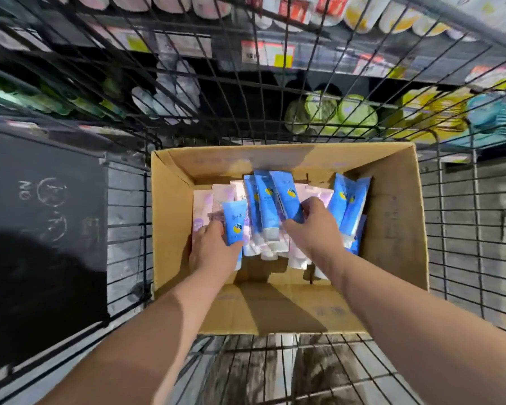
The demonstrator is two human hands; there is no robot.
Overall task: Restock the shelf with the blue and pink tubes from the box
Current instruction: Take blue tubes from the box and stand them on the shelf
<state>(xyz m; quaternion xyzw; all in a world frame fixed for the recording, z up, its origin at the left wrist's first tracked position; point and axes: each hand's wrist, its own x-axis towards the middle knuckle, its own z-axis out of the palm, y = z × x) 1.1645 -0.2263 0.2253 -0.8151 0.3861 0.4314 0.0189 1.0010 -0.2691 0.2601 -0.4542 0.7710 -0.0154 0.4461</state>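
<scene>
Picking stock out of the cardboard box (398, 217), set in a wire cart (129, 226) facing the shelf (187, 45). Gripping one blue tube (233, 225) in left hand (209, 252), fingers (216, 229) curled round its lower half, by the box's left wall. Gripping a second blue tube (287, 197) in right hand (316, 229), fingers curled over its lower end, mid-box. Noting more blue tubes (348, 206) leaning toward the right wall and pink tubes (222, 197) toward the far-left corner. Judging the step as pick-up, with none of this handful shelved yet. Next move probably calls for lifting both tubes clear of the box rim and cart wire without dragging neighbours, then finding the matching shelf slot; cannot tell that slot from here.
</scene>
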